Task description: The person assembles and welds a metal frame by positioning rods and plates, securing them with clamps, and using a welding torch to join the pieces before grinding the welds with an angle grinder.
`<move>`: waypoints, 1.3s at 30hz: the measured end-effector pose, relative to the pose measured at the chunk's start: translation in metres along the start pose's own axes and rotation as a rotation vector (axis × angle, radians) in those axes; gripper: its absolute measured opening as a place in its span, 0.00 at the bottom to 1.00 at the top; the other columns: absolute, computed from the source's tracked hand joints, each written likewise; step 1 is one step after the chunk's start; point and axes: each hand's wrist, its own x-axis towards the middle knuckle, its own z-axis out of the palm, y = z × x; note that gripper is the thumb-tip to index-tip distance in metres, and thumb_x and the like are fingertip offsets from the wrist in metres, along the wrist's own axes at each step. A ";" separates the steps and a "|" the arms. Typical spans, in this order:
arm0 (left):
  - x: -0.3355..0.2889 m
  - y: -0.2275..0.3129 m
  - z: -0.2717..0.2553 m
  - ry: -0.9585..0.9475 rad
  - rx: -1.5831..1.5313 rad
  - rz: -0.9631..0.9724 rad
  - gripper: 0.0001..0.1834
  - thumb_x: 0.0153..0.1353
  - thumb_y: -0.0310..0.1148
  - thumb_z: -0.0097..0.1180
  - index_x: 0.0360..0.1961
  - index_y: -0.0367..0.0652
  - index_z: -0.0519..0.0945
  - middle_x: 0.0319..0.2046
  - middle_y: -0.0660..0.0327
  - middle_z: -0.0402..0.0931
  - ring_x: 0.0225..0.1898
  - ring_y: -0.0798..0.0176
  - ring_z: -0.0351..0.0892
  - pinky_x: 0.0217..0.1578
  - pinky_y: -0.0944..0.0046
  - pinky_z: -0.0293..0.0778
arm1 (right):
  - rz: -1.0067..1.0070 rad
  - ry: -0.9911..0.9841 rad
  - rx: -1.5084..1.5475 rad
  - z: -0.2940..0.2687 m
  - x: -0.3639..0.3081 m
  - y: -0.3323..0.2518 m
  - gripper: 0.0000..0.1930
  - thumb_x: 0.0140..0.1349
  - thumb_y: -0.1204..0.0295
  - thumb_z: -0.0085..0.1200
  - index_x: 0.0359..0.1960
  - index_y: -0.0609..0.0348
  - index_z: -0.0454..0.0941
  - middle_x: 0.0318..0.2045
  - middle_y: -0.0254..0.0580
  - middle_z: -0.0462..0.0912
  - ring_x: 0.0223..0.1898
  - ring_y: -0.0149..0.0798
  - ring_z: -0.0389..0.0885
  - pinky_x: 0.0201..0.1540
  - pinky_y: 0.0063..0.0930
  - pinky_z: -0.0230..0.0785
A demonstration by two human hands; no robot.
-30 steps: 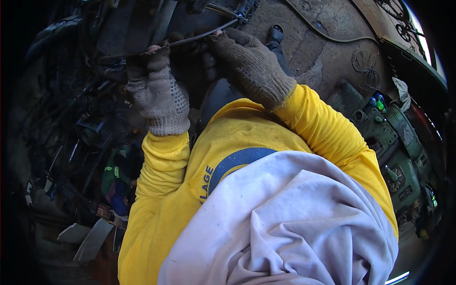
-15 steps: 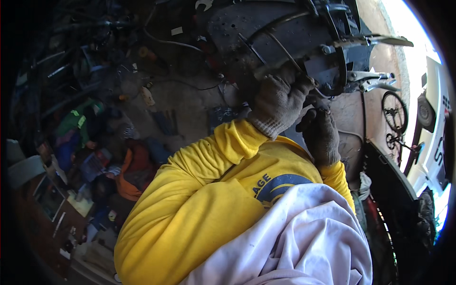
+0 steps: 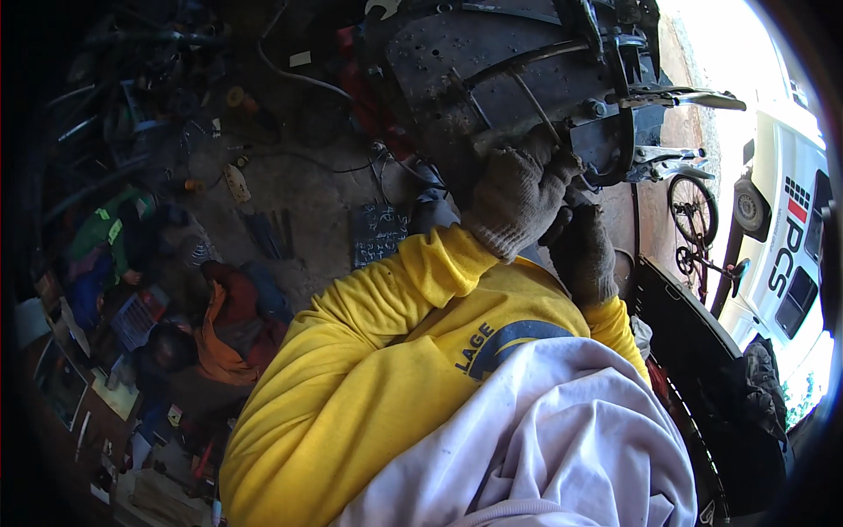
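Note:
Both my hands wear grey-brown knitted work gloves and meet at the lower edge of a dark metal assembly (image 3: 518,66) of plates, bars and curved strips. My left hand (image 3: 516,193) is closed, its fingers curled at the lower end of a thin metal rod (image 3: 536,104) that slants down across the assembly. Just below and to the right, my right hand (image 3: 584,250) is closed too, thumb and fingers drawn together. What it holds is hidden by the gloves and shadow. Locking clamps (image 3: 672,164) grip the assembly's right side.
A black chalkboard (image 3: 378,233) and cables lie on the floor to the left. Two people (image 3: 110,233) sit low at the far left beside a laptop (image 3: 138,321). A bicycle (image 3: 694,211) and a white van (image 3: 781,228) stand at the right, beyond a dark panel (image 3: 685,307).
The view has shifted, showing more of the van and chalkboard. Both hands stay closed at the assembly's lower edge, with my right hand slightly closer to my left.

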 end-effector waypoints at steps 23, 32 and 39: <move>-0.002 -0.002 -0.030 -0.067 0.267 -0.002 0.14 0.65 0.36 0.65 0.48 0.40 0.83 0.42 0.63 0.84 0.41 0.66 0.80 0.49 0.65 0.75 | 0.995 0.527 0.646 0.001 -0.180 0.284 0.24 0.68 0.57 0.58 0.54 0.66 0.79 0.33 0.38 0.82 0.30 0.34 0.80 0.35 0.29 0.73; 0.008 -0.005 -0.053 -0.301 1.032 0.618 0.29 0.53 0.19 0.64 0.59 0.45 0.78 0.50 0.52 0.79 0.51 0.45 0.80 0.58 0.53 0.74 | 1.129 0.273 0.046 0.040 -0.214 0.331 0.30 0.65 0.47 0.50 0.62 0.51 0.78 0.61 0.52 0.79 0.65 0.54 0.74 0.67 0.40 0.63; -0.004 -0.010 -0.047 -0.112 0.348 0.035 0.26 0.56 0.20 0.57 0.59 0.40 0.77 0.51 0.54 0.80 0.53 0.49 0.80 0.59 0.54 0.73 | 1.083 0.320 -0.048 0.007 -0.173 0.260 0.26 0.65 0.51 0.53 0.55 0.57 0.82 0.45 0.50 0.86 0.47 0.47 0.84 0.52 0.36 0.73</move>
